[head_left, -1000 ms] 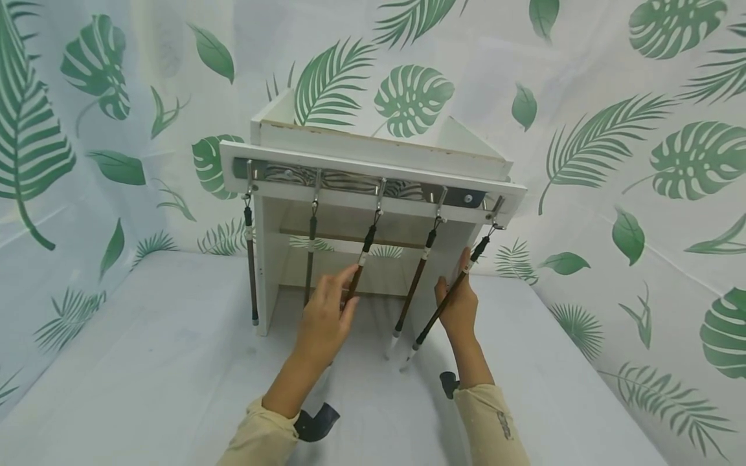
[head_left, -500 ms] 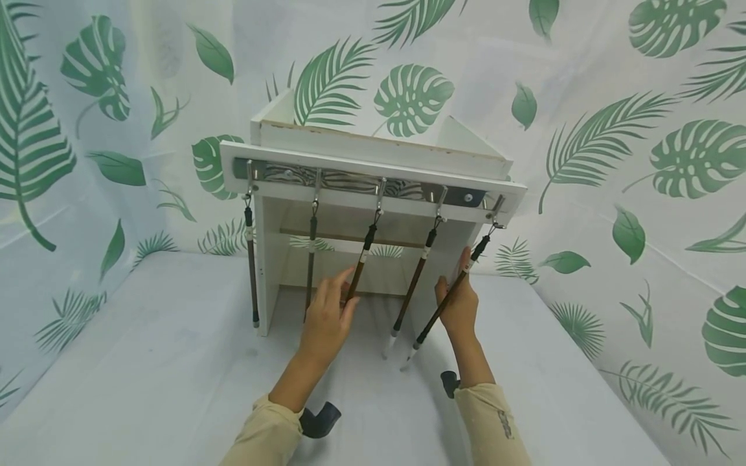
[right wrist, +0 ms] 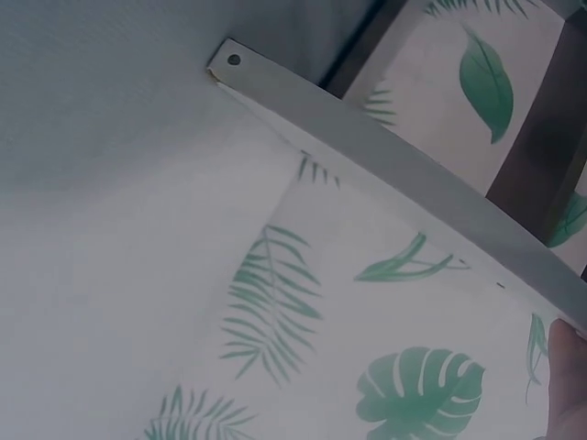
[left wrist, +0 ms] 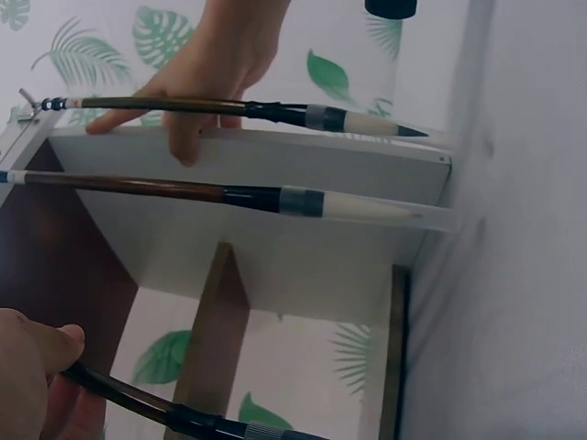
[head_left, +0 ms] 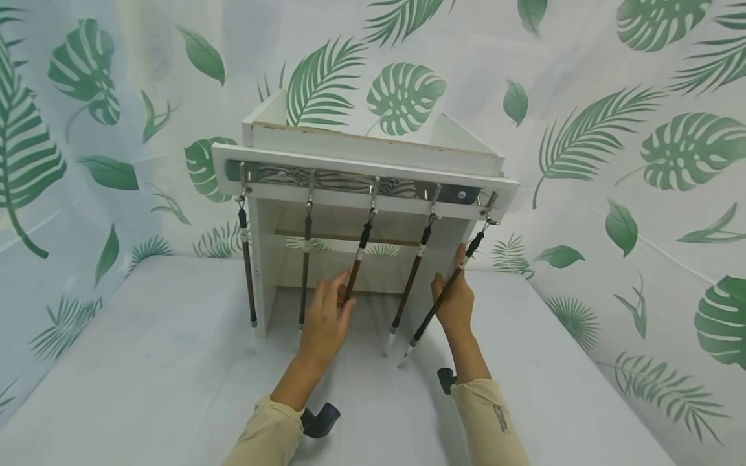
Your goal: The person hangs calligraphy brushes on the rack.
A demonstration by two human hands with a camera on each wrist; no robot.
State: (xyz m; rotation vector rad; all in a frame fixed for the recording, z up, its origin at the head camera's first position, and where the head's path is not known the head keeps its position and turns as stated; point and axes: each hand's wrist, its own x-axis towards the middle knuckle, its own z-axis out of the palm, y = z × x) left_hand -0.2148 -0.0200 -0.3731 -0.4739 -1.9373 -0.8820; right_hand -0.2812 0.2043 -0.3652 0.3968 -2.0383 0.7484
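Several calligraphy brushes hang by loops from a hook rail (head_left: 344,181) on the front of a white shelf unit (head_left: 379,139). My left hand (head_left: 322,323) pinches the dark handle of the middle brush (head_left: 354,266) between thumb and fingers. In the left wrist view that hand (left wrist: 32,376) holds the same brush (left wrist: 128,396), whose tip is cut off by the frame. My right hand (head_left: 456,307) grips the edge of the right side panel (head_left: 443,252), behind the rightmost brush (head_left: 445,291). In the right wrist view only a fingertip (right wrist: 569,376) shows at that panel.
Further brushes hang to the left, the outermost brush (head_left: 247,275) beside the left panel (head_left: 265,272). The unit stands on a white-covered table (head_left: 175,362) before a leaf-patterned backdrop (head_left: 478,58). Black wrist-camera parts (head_left: 320,421) show by the cuffs.
The head view has shifted slightly, so the scene sits a little further left. Both hands keep about the same places on the middle brush and the side panel.
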